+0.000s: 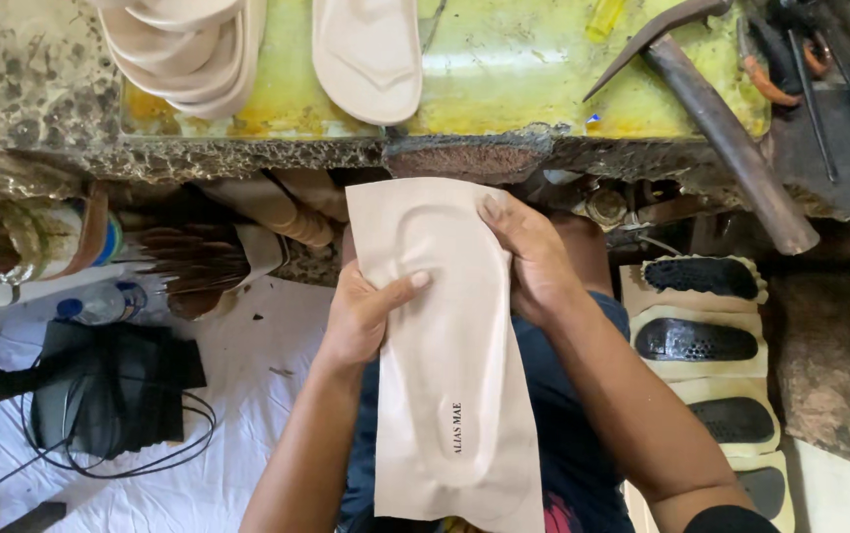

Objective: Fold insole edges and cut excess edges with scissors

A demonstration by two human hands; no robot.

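I hold a beige sheet (444,365) upright over my lap, just below the surface's (504,69) edge, with a raised sole shape pressed into it and small dark lettering low on it. My left hand (361,316) has its grip pinching the sheet's left edge, thumb laid across the front and the other fingers hidden behind. My right hand (533,262) pinches the right edge higher up, thumb on the front near the top of the raised shape, fingers wrapped behind.

The sheet covers most of my lap and blocks the view of what lies straight under it. Above it runs the yellow, stained surface with a crumbling front edge. On it lie a pale sole (368,54) and, to its left, a stack of soles (188,49) of the same colour. A hammer (721,118) lies slantwise on the right, its handle sticking out past the edge (well apart from my hands). Further right are some dark tools (819,69), too jumbled to tell apart.

To my right, on the floor, a row of black treads (701,341) sits on cream backings. To my left a bottle (99,304), a black bag (109,390) with a cord, and white cloth (247,434).
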